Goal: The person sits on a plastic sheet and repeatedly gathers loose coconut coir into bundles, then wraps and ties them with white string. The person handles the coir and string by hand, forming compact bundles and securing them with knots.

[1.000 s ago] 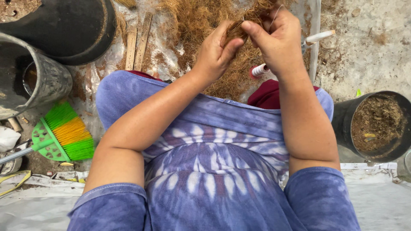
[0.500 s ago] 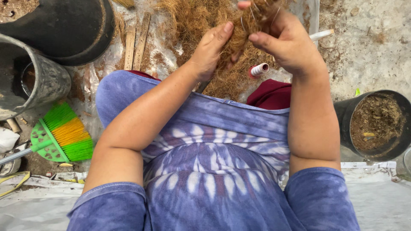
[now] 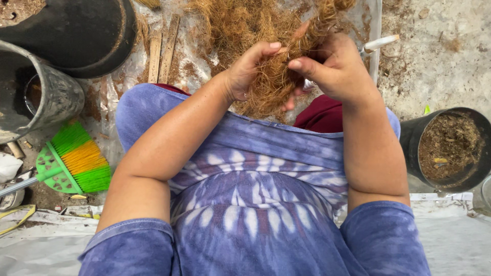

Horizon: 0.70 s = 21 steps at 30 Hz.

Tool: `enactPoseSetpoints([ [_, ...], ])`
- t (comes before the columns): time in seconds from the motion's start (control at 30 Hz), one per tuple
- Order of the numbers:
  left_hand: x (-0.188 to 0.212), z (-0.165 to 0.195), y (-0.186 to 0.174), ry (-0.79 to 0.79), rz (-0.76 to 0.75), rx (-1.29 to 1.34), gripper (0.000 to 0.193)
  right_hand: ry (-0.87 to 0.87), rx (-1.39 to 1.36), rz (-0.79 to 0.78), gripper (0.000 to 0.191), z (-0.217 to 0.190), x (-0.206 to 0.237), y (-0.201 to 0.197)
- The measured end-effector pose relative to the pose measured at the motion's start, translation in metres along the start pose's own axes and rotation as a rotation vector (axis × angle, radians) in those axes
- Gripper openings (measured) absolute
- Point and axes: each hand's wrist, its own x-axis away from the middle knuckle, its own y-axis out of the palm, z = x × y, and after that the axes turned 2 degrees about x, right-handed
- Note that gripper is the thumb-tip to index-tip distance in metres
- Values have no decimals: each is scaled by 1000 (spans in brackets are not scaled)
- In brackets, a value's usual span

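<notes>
Both my hands hold a clump of brown coconut fibre (image 3: 273, 84) above my lap. My left hand (image 3: 245, 71) cups the clump from the left, thumb up against it. On the right side my right hand (image 3: 335, 69) pinches a twisted strand of the fibre (image 3: 327, 15) that runs up and away. A bigger loose heap of the same fibre (image 3: 235, 20) lies on the plastic sheet beyond my hands. A white stick-like tool (image 3: 378, 43) pokes out behind my right hand.
A large black pot (image 3: 76, 36) and a grey metal bucket (image 3: 51, 97) stand at the left. A green and orange hand broom (image 3: 74, 163) lies below them. A black pot of soil (image 3: 450, 148) stands at the right. Two wooden slats (image 3: 162, 48) lie by the fibre heap.
My hands have shifted slightly apart and lower, drawing the fibre strand out between them. The right hand has turned its thumb toward the clump.
</notes>
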Motion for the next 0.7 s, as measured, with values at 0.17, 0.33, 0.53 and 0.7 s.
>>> enactPoseSetpoints([
  [0.17, -7, -1, -7, 313, 38, -227, 91, -70, 112, 125, 38, -1, 0, 4],
  [0.33, -1, 6, -17, 897, 495, -819, 84, -185, 317, 350, 37, 6, -5, -1],
  [0.53, 0, -17, 12, 967, 610, -1524, 80, -186, -47, 349, 37, 21, -12, 2],
  [0.7, -12, -10, 1, 607, 479, -1171, 40, -181, 16, 377, 33, 27, -13, -4],
])
